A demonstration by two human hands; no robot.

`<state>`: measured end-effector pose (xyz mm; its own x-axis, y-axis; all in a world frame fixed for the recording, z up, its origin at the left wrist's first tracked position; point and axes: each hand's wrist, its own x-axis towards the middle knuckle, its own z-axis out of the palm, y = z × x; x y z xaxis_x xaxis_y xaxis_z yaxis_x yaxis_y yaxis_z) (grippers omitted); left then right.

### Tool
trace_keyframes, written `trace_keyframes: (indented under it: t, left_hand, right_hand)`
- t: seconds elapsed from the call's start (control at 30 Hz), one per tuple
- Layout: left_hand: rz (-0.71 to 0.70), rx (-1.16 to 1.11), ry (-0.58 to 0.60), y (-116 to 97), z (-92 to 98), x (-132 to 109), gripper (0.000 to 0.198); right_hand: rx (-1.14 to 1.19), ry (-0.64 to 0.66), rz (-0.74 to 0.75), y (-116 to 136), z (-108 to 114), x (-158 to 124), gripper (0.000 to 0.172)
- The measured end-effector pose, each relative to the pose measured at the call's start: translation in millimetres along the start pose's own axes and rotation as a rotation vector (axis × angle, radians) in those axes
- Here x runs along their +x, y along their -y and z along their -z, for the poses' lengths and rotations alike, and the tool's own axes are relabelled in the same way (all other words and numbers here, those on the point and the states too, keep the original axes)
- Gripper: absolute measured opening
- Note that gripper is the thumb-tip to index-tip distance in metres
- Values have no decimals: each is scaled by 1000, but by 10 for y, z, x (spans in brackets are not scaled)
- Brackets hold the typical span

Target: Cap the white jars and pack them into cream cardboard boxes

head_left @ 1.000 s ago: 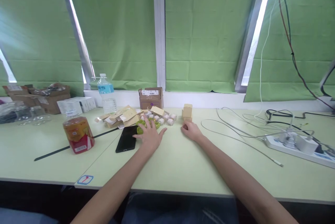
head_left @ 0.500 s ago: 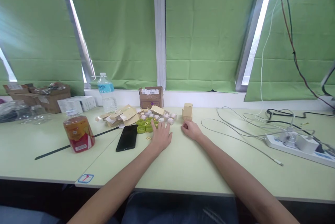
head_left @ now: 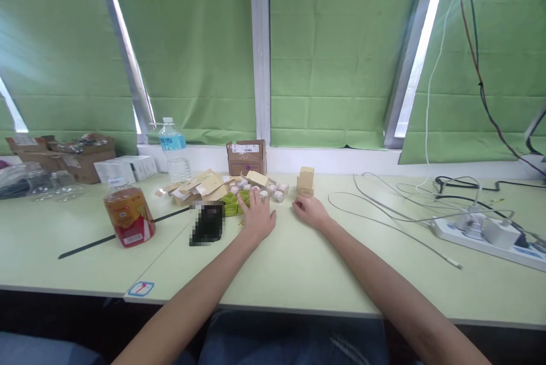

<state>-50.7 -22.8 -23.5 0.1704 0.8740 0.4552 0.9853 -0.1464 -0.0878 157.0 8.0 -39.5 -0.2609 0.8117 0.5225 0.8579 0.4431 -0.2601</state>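
My left hand is open, its fingers spread over green, ring-like pieces and the near edge of a clear tray of white round items. Whether its fingertips touch them I cannot tell. My right hand lies on the table with its fingers curled closed, and nothing shows in them. Just beyond it stand small cream cardboard boxes, stacked. A black phone, partly pixelated, lies left of my left hand. Behind it is a pile of flattened cream cartons.
An amber bottle and a clear water bottle stand at left. A brown box sits against the wall. White cables and a power strip spread over the right side.
My left hand has shifted slightly left and forward over the green pieces. My right hand has moved slightly left, its fingers still curled. The boxes stay in place.
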Motion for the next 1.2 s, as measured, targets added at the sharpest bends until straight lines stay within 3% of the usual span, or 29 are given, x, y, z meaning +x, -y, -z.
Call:
trace_keyframes:
  t: [0.13, 0.3, 0.67, 1.2]
  left_hand:
    - [76, 1, 4, 65, -24, 43, 59]
    - [93, -1, -3, 124, -67, 61, 59]
    - [-95, -127, 69, 138, -54, 91, 62]
    - [-99, -166, 70, 139, -64, 96, 57]
  right_hand:
    - [-40, -170, 86, 31, 9, -3, 26]
    - [-17, -339, 53, 69, 87, -14, 29]
    - [99, -328, 25, 25, 87, -32, 20]
    - [185, -384, -17, -24, 154, -25, 23]
